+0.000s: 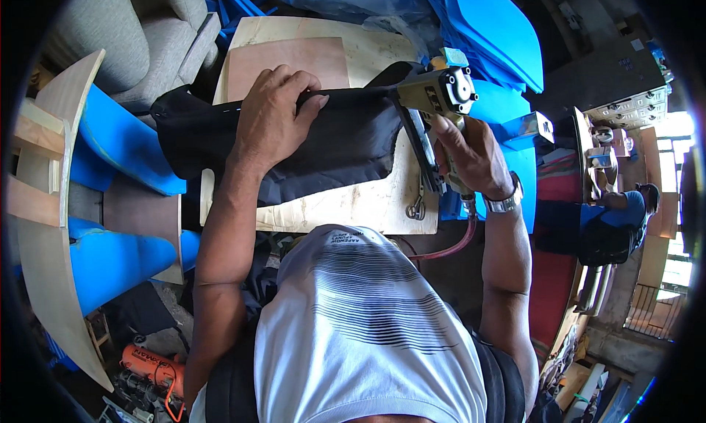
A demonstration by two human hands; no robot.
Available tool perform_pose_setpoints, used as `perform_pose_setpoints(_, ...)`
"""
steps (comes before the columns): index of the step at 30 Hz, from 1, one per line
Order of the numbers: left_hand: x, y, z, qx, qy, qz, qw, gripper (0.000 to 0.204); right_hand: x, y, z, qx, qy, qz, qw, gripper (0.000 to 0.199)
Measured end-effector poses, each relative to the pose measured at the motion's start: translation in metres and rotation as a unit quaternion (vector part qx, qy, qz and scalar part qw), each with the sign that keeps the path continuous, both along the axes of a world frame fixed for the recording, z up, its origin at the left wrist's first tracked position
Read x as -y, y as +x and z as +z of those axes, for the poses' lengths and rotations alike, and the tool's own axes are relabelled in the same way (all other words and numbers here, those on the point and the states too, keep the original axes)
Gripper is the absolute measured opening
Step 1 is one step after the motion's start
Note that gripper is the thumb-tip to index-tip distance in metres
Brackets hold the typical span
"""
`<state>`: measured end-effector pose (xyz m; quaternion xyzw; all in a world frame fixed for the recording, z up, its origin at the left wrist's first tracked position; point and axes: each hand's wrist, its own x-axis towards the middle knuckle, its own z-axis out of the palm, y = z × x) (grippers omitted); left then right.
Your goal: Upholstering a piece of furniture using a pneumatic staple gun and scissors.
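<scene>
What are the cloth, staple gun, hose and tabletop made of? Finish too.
Cloth: black fabric, maybe synthetic; soft folds, faint sheen.
Staple gun: likely metal body, satin finish; bolted end cap, hard highlights.
Hose: reddish plastic or rubber, glossy; smooth bend.
Tabletop: pale wood, probably unfinished plywood; streaky grain.

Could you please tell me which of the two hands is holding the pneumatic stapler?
The right hand, wearing the silver watch, grips the stapler; the left hand holds black fabric.
</scene>
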<state>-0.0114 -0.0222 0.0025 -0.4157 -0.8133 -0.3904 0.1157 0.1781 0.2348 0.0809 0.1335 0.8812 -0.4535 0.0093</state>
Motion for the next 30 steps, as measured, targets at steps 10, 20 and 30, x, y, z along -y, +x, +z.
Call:
perform_pose_setpoints(10, 0.004, -0.005, -0.008, -0.020, 0.018, -0.007, 1.000, 0.009, 0.034, -0.002, 0.003, 0.005, -0.009, -0.037, 0.999, 0.066)
perform_pose_setpoints(20, 0.004, -0.007, -0.012, -0.026, 0.020, -0.008, 0.999, 0.009, 0.074, -0.012, 0.008, 0.025, 0.016, -0.066, 0.997, 0.064)
perform_pose_setpoints(30, 0.018, -0.014, 0.001, -0.045, 0.130, -0.036, 0.990, 0.010, 0.109, -0.024, 0.008, 0.032, 0.030, -0.089, 0.995, 0.060)
